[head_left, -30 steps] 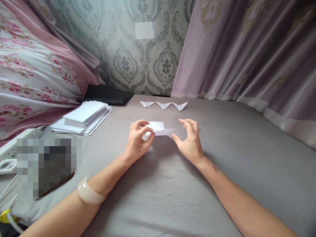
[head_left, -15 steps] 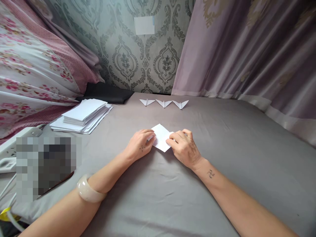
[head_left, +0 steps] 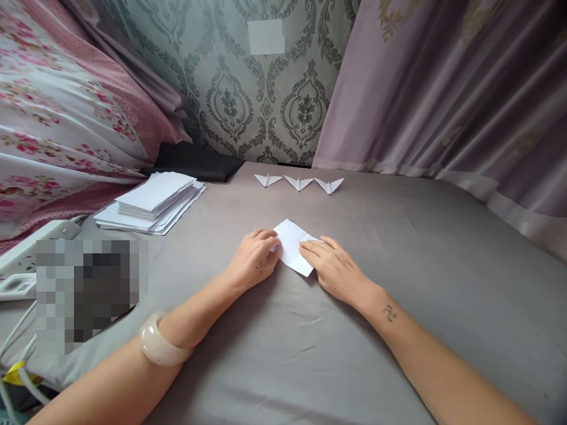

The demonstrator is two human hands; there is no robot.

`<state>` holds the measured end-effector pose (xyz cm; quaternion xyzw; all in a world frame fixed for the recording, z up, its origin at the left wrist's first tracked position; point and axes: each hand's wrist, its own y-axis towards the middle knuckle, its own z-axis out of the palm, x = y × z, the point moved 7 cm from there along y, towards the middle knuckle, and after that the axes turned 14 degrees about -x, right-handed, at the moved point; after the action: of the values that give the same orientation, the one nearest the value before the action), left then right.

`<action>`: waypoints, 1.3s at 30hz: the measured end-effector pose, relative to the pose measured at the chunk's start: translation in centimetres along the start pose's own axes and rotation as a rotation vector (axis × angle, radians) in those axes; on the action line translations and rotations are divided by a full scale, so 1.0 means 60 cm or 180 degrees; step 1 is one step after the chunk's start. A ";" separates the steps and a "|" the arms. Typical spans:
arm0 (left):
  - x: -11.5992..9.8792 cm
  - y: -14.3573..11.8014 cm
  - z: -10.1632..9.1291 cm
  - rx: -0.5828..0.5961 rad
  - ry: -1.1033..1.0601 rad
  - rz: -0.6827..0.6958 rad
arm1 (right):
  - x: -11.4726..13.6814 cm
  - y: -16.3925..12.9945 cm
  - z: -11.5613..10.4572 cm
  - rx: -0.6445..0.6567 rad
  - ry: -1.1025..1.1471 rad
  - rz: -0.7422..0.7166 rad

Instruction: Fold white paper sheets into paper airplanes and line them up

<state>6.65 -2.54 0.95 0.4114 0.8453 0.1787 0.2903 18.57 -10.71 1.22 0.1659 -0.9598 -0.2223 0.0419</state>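
A folded white paper lies flat on the grey sheet in the middle of the view. My left hand rests on the paper's left edge, fingers curled down onto it. Flat on the paper's right side lies my right hand, its fingers stretched out and pressing on the fold. Neither hand lifts the paper. A pale bangle sits on my left wrist.
Three small folded paper shapes stand in a row at the far edge. A stack of white sheets lies at the left, a black cloth behind it. Curtains hang right, a power strip sits far left.
A second ago my hands held the paper above the sheet. They have laid it down, and my right hand now lies flatter on it, fingers stretched out.
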 end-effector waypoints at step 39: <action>0.008 -0.013 0.022 0.0230 -0.0764 -0.1429 | -0.076 -0.005 0.012 -0.0397 0.0901 0.2177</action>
<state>6.80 -2.51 -0.63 0.2418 0.8808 0.0294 0.4061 22.81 -9.14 0.39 -0.1381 -0.9291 -0.2284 0.2561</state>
